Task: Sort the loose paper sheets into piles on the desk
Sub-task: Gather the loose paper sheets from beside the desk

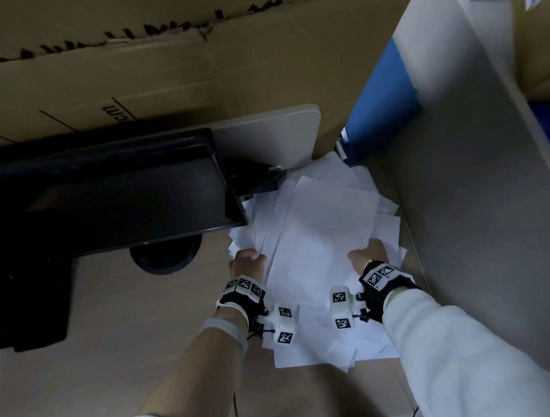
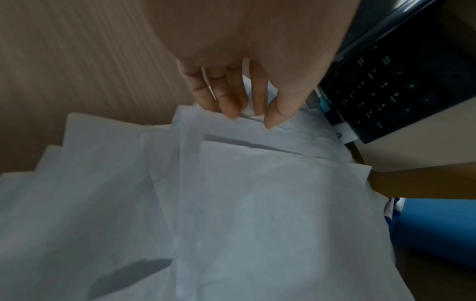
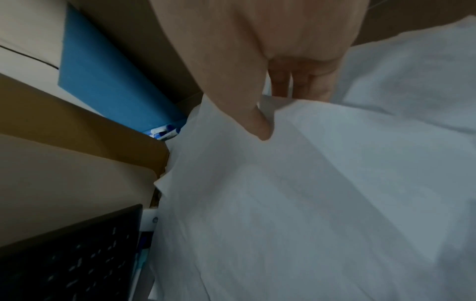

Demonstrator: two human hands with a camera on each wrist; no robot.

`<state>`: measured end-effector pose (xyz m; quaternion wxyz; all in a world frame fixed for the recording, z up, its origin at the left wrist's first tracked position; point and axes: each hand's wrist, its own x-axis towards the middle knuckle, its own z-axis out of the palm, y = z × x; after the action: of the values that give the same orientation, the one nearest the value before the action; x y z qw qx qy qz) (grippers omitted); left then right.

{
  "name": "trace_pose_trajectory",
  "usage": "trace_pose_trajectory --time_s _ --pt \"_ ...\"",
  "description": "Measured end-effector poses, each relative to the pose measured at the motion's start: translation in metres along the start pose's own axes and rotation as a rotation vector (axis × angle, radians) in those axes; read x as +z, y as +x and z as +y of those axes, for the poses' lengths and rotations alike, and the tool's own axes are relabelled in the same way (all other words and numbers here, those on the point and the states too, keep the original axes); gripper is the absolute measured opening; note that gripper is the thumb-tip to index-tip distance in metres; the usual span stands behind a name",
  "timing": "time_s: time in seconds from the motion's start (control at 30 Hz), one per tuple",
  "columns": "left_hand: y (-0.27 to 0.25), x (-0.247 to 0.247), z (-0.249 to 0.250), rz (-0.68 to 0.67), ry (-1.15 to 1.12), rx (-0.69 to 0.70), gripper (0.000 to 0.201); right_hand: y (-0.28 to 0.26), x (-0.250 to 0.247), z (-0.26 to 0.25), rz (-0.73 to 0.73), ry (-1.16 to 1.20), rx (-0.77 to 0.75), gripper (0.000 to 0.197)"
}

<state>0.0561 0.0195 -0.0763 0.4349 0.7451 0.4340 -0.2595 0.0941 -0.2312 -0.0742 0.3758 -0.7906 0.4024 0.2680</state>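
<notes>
A messy heap of loose white paper sheets point(image 1: 319, 225) covers the right part of the wooden desk point(image 1: 115, 363). My left hand point(image 1: 249, 258) holds the heap's left edge. In the left wrist view my left hand point(image 2: 253, 117) has its thumb on a creased sheet point(image 2: 257, 213) and its fingers point(image 2: 226, 101) at the sheet's edge. My right hand point(image 1: 365, 252) is on the heap's right side. The right wrist view shows my right hand point(image 3: 273, 114) pinching a top sheet point(image 3: 309, 193), thumb above and fingers point(image 3: 298, 85) below.
A black monitor point(image 1: 105, 199) on a round base point(image 1: 165, 258) stands at the left. A large cardboard box point(image 1: 162, 70) runs along the back. A blue folder point(image 1: 380, 105) and a grey partition point(image 1: 475, 196) close the right side. A dark keyboard point(image 2: 399, 91) lies beyond the heap.
</notes>
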Motion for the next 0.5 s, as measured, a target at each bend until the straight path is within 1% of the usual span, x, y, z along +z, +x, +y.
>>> trace_pose_trajectory --time_s 0.03,0.1,0.13,0.17,0.2,0.23,0.3,0.33,0.37,0.4,0.47,0.5 --pt "-0.002 0.001 0.001 -0.024 0.016 0.013 0.042 -0.001 0.003 -0.002 -0.004 0.016 -0.011 0.070" --pt "-0.005 0.004 -0.001 -0.085 0.038 0.022 0.048 -0.004 0.010 -0.007 -0.059 0.094 -0.005 0.087" --pt "-0.005 0.006 -0.004 -0.109 0.047 0.032 0.050 -0.006 0.013 -0.008 -0.098 0.129 -0.002 0.091" --pt "-0.005 0.008 -0.008 -0.140 0.073 0.037 0.053 -0.007 0.015 -0.007 -0.130 0.141 -0.008 0.090" --pt "-0.010 0.009 -0.011 -0.186 0.096 0.018 0.055 -0.008 0.016 -0.006 -0.147 0.130 -0.015 0.083" --pt "-0.010 0.009 -0.015 -0.214 0.091 -0.006 0.053 -0.008 0.015 -0.003 -0.141 0.117 -0.019 0.074" --pt "-0.012 0.008 -0.021 -0.207 0.055 -0.023 0.034 -0.010 0.011 0.005 -0.087 0.122 -0.025 0.053" --pt "-0.019 0.005 -0.021 -0.184 0.033 0.025 0.022 -0.011 0.007 0.009 -0.063 0.130 -0.035 0.044" --pt "-0.022 0.004 -0.022 -0.179 0.001 0.040 0.009 -0.012 0.002 0.014 -0.050 0.130 -0.046 0.038" --pt "-0.028 0.005 -0.022 -0.185 -0.034 0.061 0.006 -0.013 -0.003 0.019 -0.045 0.130 -0.058 0.036" --pt "-0.036 0.010 -0.024 -0.225 -0.110 0.051 0.020 -0.014 -0.014 0.028 -0.046 0.132 -0.075 0.040" --pt "-0.040 0.013 -0.022 -0.241 -0.138 0.030 0.021 -0.015 -0.018 0.033 -0.045 0.120 -0.070 0.044"
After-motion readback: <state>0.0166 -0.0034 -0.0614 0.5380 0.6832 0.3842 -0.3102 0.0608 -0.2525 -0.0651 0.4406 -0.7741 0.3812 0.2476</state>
